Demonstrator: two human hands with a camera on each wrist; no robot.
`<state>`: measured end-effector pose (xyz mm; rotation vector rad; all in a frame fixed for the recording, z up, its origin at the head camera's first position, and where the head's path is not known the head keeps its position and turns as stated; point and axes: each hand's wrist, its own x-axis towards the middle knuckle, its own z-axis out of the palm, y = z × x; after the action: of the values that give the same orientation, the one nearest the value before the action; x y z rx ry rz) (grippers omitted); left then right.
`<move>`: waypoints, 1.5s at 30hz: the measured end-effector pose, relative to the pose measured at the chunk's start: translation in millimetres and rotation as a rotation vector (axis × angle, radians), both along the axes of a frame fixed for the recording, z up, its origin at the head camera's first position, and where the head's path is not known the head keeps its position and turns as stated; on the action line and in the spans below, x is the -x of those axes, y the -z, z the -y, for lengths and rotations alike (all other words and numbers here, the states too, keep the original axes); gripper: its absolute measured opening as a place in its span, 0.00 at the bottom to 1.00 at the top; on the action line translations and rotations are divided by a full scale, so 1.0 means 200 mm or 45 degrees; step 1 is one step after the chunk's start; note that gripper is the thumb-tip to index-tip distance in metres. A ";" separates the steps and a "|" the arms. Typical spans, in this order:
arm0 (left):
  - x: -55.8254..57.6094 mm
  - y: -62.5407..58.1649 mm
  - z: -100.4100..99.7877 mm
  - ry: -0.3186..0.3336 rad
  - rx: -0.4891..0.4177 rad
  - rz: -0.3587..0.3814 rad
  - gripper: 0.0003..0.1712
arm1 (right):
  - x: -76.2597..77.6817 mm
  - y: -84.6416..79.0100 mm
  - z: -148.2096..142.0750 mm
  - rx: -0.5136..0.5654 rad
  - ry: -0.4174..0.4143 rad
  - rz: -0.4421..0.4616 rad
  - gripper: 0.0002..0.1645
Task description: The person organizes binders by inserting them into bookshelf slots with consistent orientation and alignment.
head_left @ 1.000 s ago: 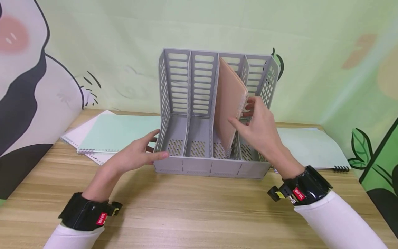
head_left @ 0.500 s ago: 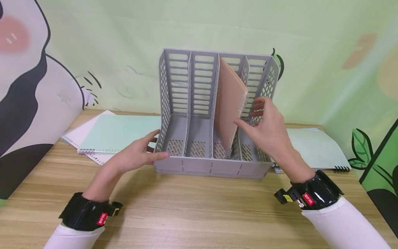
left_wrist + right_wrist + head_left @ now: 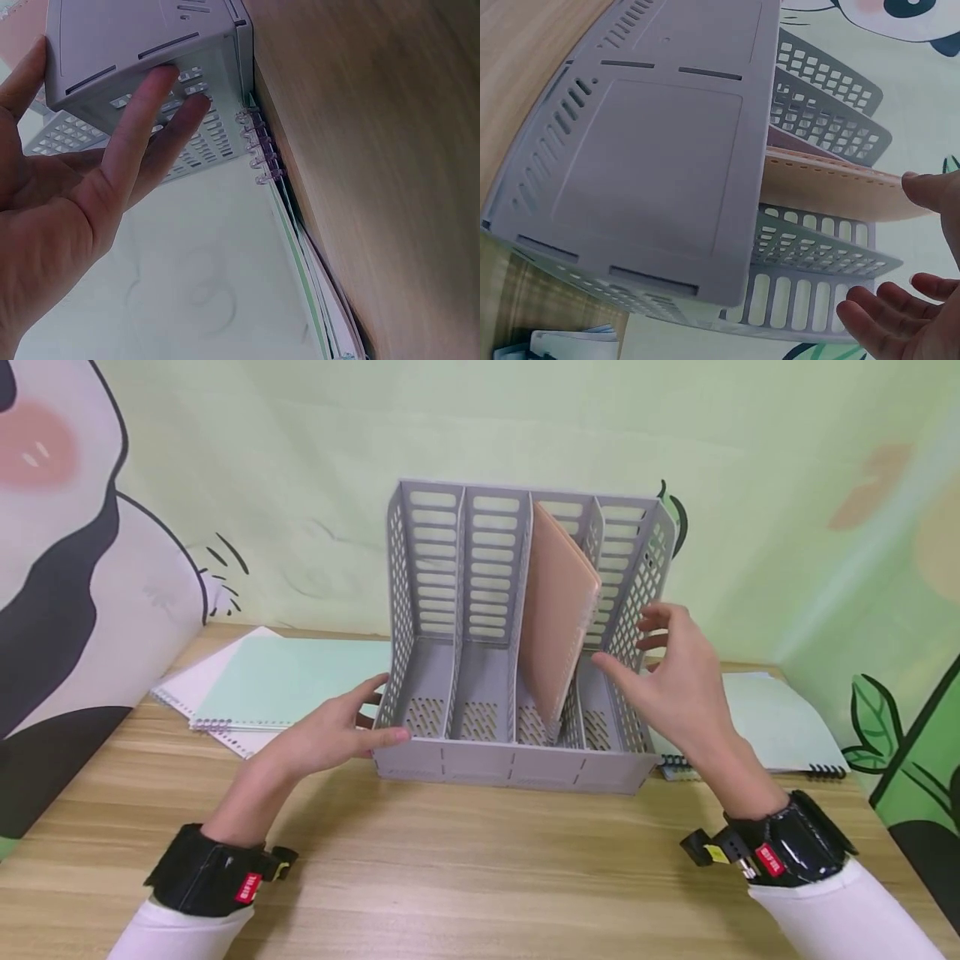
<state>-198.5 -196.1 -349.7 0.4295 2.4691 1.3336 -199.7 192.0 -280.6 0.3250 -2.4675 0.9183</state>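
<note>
A grey file rack (image 3: 476,764) with side-by-side slots stands on the table. In its third slot from the left, a pinkish-tan spiral notebook (image 3: 558,618) stands on end, leaning slightly, its coil edge toward me. My left hand (image 3: 326,735) holds the rack's front left corner, thumb over the front rim and fingers against the outer side wall (image 3: 199,124). Near the rack's right side, my right hand (image 3: 686,685) hovers with fingers spread and nothing in them. In the right wrist view, the thumb (image 3: 930,187) overlaps the notebook's edge; whether they touch is unclear.
Left of the rack lie a mint-green spiral notebook (image 3: 292,672) and a white one (image 3: 183,681) partly beneath it. To the right, a pale green notebook (image 3: 780,718) with black coils lies flat, with another edge under it. A printed cloth (image 3: 315,452) hangs behind.
My right hand has let go of the pinkish-tan notebook and moved right, away from it. The notebook stays standing in the slot. My left hand has kept its place on the rack.
</note>
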 end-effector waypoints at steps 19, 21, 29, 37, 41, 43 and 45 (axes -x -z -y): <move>-0.01 0.02 0.00 0.009 -0.025 0.022 0.56 | -0.04 0.10 -0.18 -0.020 0.084 -0.021 0.17; -0.01 0.02 0.00 0.010 -0.028 0.025 0.56 | -0.05 0.11 -0.20 -0.043 0.094 -0.007 0.15; -0.01 0.00 0.00 -0.003 -0.003 0.016 0.56 | -0.05 0.14 -0.27 -0.160 0.109 0.120 0.13; -0.01 0.00 0.00 -0.005 -0.007 0.018 0.56 | -0.03 0.16 -0.35 -0.331 0.058 0.349 0.14; -0.01 0.00 0.00 -0.009 -0.008 0.020 0.55 | -0.01 0.18 -0.39 -0.405 0.030 0.446 0.17; -0.01 -0.01 0.00 -0.009 -0.007 0.020 0.55 | -0.01 0.19 -0.40 -0.429 0.012 0.477 0.18; -0.01 0.00 0.00 -0.008 -0.008 0.019 0.55 | 0.00 0.20 -0.41 -0.444 -0.009 0.506 0.19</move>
<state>-197.3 -196.1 -348.8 0.4117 2.4569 1.3422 -198.7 274.7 -320.9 0.2885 -3.0007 0.5927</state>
